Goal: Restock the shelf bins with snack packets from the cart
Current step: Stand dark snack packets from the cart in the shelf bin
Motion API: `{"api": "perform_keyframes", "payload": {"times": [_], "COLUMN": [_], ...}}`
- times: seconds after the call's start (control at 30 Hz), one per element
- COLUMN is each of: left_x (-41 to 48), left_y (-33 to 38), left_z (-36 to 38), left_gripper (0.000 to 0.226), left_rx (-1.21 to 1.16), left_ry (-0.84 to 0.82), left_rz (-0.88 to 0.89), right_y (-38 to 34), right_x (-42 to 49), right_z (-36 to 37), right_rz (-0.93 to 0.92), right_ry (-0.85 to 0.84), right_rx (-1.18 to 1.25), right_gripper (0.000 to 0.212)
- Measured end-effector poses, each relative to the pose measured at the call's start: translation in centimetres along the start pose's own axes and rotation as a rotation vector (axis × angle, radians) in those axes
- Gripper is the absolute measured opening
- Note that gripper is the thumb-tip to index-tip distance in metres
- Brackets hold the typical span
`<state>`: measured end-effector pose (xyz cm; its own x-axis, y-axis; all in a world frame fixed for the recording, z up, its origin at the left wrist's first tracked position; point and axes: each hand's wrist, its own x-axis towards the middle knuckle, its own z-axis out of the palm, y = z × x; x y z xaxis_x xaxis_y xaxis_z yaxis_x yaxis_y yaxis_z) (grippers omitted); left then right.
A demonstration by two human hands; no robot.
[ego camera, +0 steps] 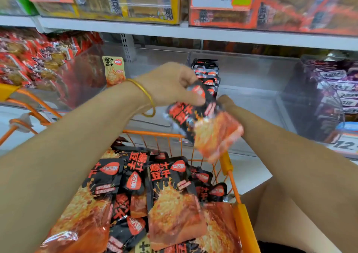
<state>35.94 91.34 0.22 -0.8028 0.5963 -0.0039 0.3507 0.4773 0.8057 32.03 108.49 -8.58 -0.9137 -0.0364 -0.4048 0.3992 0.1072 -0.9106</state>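
Blur smears the bunch of black-and-red foil snack packets (184,115) just right of the frame's centre, so I cannot count them; the lowest one shows an orange see-through window. My left hand (170,86), a thin gold bangle (149,97) on its wrist, reaches in from the lower left. Its fingers (190,99) curl down over the top of the bunch and grip it. My right hand (225,100) comes up from the lower right and is almost wholly hidden behind the same packets, so I cannot tell how its fingers lie or whether they grip.

The bunch hangs above the far rim of the orange wire cart (153,133), in front of the clear plastic shelf bin (251,74) at centre right. A short row of matching black packets (206,72) stands at that bin's left end, partly covered by my left hand. More of the same lie in a heap of packets (166,190) in the cart, cut off by the lower edge.

Left of centre a beige packet (114,70) stands upright against a bin of red packets (38,59). Purple packets (339,90) fill the bin at the right edge.
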Motion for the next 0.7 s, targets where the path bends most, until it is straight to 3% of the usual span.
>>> {"api": "perform_keyframes", "payload": {"times": [0.03,0.07,0.1,0.17,0.23,0.27,0.33,0.43,0.53,0.67,0.7], "left_x": [0.8,1.5,2.3,3.7,5.1,5.8,6.9,7.8,8.3,9.3,9.5], "left_y": [0.5,1.1,1.3,1.4,1.2,0.9,0.5,0.1,-0.7,-2.0,-2.3], "left_z": [0.1,0.3,0.4,0.8,1.8,2.4,3.2,3.7,4.4,6.0,6.3], "left_gripper": [0.016,0.015,0.016,0.020,0.017,0.015,0.014,0.015,0.012,0.021,0.023], "left_rx": [0.020,0.068,0.111,0.294,0.477,0.557,0.678,0.822,0.989,1.101,1.120], "left_ry": [0.132,0.251,0.332,0.410,0.391,0.367,0.324,0.257,0.194,0.169,0.166], "left_rz": [0.065,0.127,0.185,0.251,0.275,0.270,0.225,0.160,0.129,0.109,0.111], "right_y": [-0.3,-0.5,0.1,1.2,2.2,2.2,2.3,2.5,2.5,2.6,2.8], "right_x": [0.1,-0.1,0.3,1.1,2.1,2.0,2.0,2.2,2.1,2.0,2.1], "right_z": [-0.3,0.0,-0.1,-1.1,-2.0,-2.3,-2.4,-2.8,-3.2,-2.9,-3.0], "right_rz": [-0.039,0.078,-0.019,0.044,0.160,0.176,0.209,0.234,0.255,0.222,0.207], "right_ry": [-0.235,-0.313,-0.127,0.172,0.164,0.145,0.165,0.166,0.204,0.166,0.144], "right_rx": [0.238,0.477,0.403,0.107,-0.006,0.040,0.104,0.232,0.315,0.184,0.110], "right_gripper": [0.030,0.032,0.027,0.013,0.042,0.046,0.042,0.004,0.020,0.049,0.047]}}
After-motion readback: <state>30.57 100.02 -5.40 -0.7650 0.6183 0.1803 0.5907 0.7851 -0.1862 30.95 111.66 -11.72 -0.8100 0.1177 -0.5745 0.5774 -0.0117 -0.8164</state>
